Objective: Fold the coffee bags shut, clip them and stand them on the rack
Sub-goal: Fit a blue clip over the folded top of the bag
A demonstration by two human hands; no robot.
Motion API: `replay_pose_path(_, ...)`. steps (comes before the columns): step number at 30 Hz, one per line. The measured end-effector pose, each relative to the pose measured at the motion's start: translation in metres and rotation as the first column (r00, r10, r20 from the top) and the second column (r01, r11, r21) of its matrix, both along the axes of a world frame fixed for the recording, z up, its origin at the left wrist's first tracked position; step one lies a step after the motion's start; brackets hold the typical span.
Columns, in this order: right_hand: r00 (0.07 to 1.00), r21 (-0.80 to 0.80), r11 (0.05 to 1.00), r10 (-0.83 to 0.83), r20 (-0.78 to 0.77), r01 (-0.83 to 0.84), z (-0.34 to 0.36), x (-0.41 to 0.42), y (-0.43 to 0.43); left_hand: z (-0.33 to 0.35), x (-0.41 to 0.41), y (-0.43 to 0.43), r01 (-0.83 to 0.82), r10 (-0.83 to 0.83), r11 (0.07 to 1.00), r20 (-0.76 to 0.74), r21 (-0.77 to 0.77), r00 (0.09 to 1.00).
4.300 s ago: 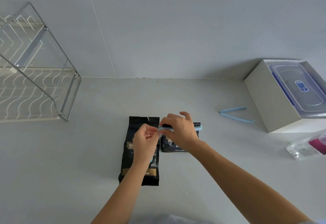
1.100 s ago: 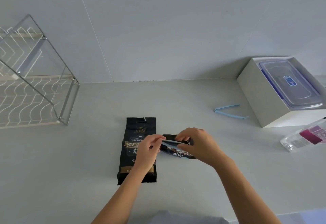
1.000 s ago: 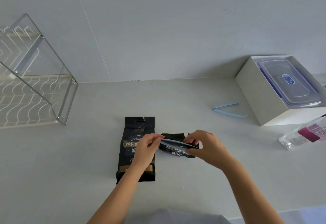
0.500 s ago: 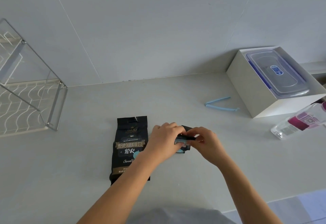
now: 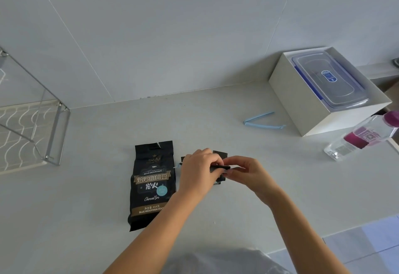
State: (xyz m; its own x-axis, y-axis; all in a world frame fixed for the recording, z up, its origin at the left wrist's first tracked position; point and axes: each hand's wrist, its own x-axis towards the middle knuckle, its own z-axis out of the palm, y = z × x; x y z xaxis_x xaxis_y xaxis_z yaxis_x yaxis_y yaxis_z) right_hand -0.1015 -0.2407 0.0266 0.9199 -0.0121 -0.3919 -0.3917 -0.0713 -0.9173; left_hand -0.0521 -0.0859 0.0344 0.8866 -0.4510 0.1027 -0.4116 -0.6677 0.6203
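A black coffee bag (image 5: pixel 152 184) lies flat and unfolded on the grey counter. To its right a smaller folded black coffee bag (image 5: pixel 220 157) is mostly hidden under my hands. My left hand (image 5: pixel 199 171) covers the folded bag and presses on it; a bit of light blue clip (image 5: pixel 178 165) pokes out at its left side. My right hand (image 5: pixel 244 173) pinches the bag's right end, where a thin dark edge sticks out. A second light blue clip (image 5: pixel 262 121) lies open on the counter, far right. The wire rack (image 5: pixel 32 135) stands at the left edge.
A white box (image 5: pixel 302 105) with a clear lidded container (image 5: pixel 330 84) in it stands at the back right. A clear bottle with a magenta label (image 5: pixel 362 139) lies on its side at the right edge. The wall runs along the back of the counter.
My left hand has moved right from the big bag onto the folded bag and now covers it. The blue clip, seen along the fold before, is almost hidden. The view has shifted right.
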Motion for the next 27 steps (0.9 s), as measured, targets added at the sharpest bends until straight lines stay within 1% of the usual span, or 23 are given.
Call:
replay_pose_path(2, 0.999, 0.019, 0.999, -0.039, -0.001, 0.039, 0.000, 0.000, 0.002, -0.001, -0.001, 0.001, -0.015, 0.015, 0.999, 0.004, -0.035, 1.000)
replay_pose_path(3, 0.998, -0.008, 0.998, -0.054, 0.024, 0.054, -0.001, 0.001, 0.003, -0.002, -0.002, 0.003, -0.034, 0.034, 0.998, 0.004, -0.054, 0.999)
replay_pose_path(6, 0.992, -0.163, 0.986, -0.024, 0.121, 0.044, 0.000, 0.006, 0.006, -0.002, -0.004, 0.007, -0.090, 0.090, 0.987, -0.007, -0.130, 0.996)
replay_pose_path(8, 0.987, -0.242, 0.970, 0.019, 0.162, 0.021, 0.003, 0.013, 0.007, 0.001, -0.004, 0.008, -0.117, 0.116, 0.972, -0.016, -0.206, 0.993)
replay_pose_path(10, 0.981, -0.307, 0.951, 0.029, 0.192, 0.032, 0.003, 0.018, 0.004, 0.005, -0.004, 0.007, -0.137, 0.138, 0.950, -0.016, -0.279, 0.990)
replay_pose_path(12, 0.978, -0.302, 0.951, 0.004, 0.207, 0.060, 0.003, 0.021, 0.000, 0.007, -0.005, 0.005, -0.147, 0.150, 0.928, -0.019, -0.342, 0.989)
replay_pose_path(14, 0.978, -0.272, 0.961, 0.002, 0.207, 0.055, 0.003, 0.023, -0.002, 0.008, -0.004, 0.004, -0.165, 0.166, 0.914, -0.029, -0.371, 0.986)
replay_pose_path(18, 0.988, -0.261, 0.964, 0.084, 0.129, -0.048, 0.006, 0.030, -0.005, 0.005, 0.000, 0.011, -0.190, 0.171, 0.917, -0.082, -0.352, 0.982)
replay_pose_path(20, 0.984, -0.284, 0.952, 0.146, 0.098, -0.113, 0.007, 0.033, -0.006, 0.002, -0.001, 0.016, -0.190, 0.163, 0.927, -0.111, -0.322, 0.980)
replay_pose_path(22, 0.977, -0.320, 0.936, 0.188, 0.096, -0.149, 0.007, 0.034, -0.004, 0.000, -0.004, 0.021, -0.166, 0.132, 0.937, -0.129, -0.308, 0.983)
replay_pose_path(24, 0.970, -0.315, 0.931, 0.225, 0.095, -0.185, 0.005, 0.032, 0.002, -0.002, -0.006, 0.025, -0.116, 0.087, 0.952, -0.113, -0.284, 0.990)
replay_pose_path(26, 0.962, -0.302, 0.928, 0.257, 0.095, -0.218, 0.001, 0.030, 0.010, -0.002, -0.005, 0.026, -0.058, 0.044, 0.981, -0.077, -0.185, 0.996)
replay_pose_path(27, 0.964, -0.289, 0.934, 0.247, 0.103, -0.208, -0.002, 0.029, 0.013, -0.003, -0.004, 0.026, -0.024, 0.016, 0.993, -0.070, -0.119, 0.997)
